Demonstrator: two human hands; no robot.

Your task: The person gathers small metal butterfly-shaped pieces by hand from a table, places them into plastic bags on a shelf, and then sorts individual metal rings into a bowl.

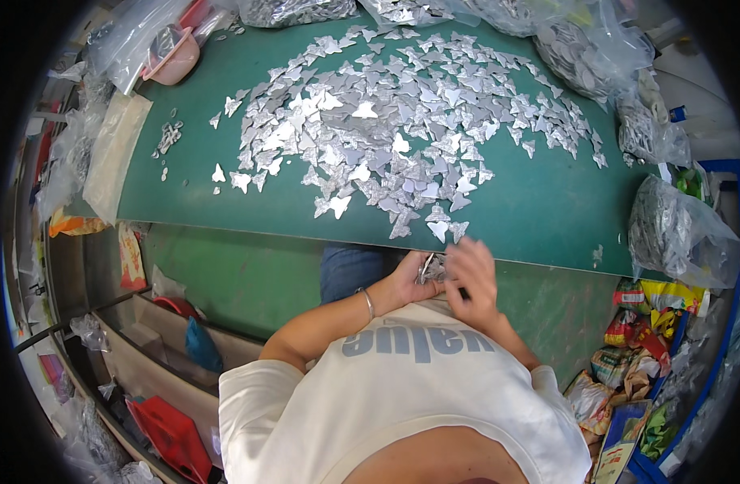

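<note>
Many silver, butterfly-shaped metal pieces [362, 149] lie spread in a loose heap over the green tabletop [539, 218]. My left hand [408, 280] is just below the table's near edge, curled around a small stack of silver metal pieces [431, 268]. Close beside it on the right, my right hand [472, 278] is raised, its fingertips near the table edge and a few of the nearest pieces. Its fingers are blurred, and I cannot make out whether anything is between them.
Clear plastic bags of silver pieces [676, 226] line the far and right sides. At the far left are a pink bowl [175, 60] and small loose bits [169, 137]. An open drawer [156, 335] is at lower left, colourful packets [620, 339] at lower right.
</note>
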